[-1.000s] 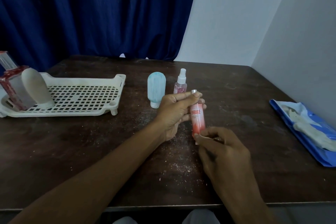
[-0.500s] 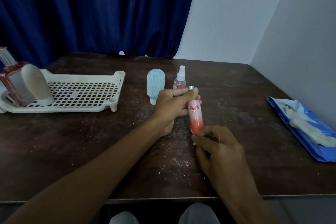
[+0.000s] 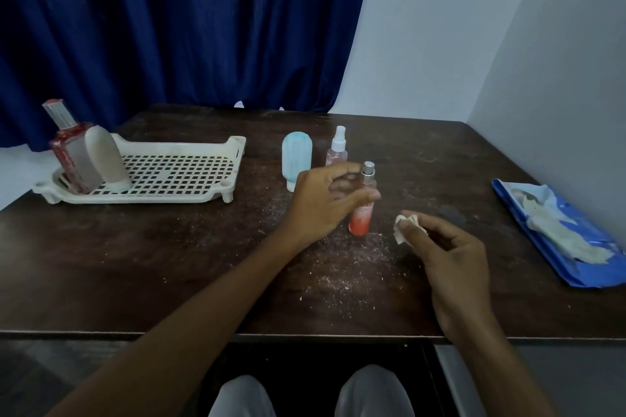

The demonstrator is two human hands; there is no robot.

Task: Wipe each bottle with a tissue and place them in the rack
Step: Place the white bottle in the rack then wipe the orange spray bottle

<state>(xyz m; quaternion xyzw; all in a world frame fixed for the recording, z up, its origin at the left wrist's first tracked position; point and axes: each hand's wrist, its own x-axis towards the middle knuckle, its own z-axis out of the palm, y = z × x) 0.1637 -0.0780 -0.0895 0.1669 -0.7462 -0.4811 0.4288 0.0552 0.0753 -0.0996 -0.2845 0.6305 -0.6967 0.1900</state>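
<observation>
Red-capped bottle (image 3: 69, 152), white bottle (image 3: 106, 159) in rack (image 3: 176, 147): done. Right of rack, on table (image 3: 135, 264): blue bottle (image 3: 296, 159), pink spray bottle (image 3: 337, 152), apparently pending. Farther right, left hand (image 3: 321, 203) curls round orange bottle (image 3: 360, 220); right hand (image 3: 447, 254) pinches tissue (image 3: 403, 225). Three left.

Coral-red paling upward on the spray bottle (image 3: 360, 220), white on the tissue (image 3: 401, 230). Pale blue on the tube bottle (image 3: 296, 159) at eleven o'clock, cream with a square-hole grid on the rack (image 3: 189, 149) at nine. Blue on the packet (image 3: 582, 272) at three.

Dim, cool light, soft shadows, left hand (image 3: 325, 200) motion-blurred, wide-angle bowing at edges
</observation>
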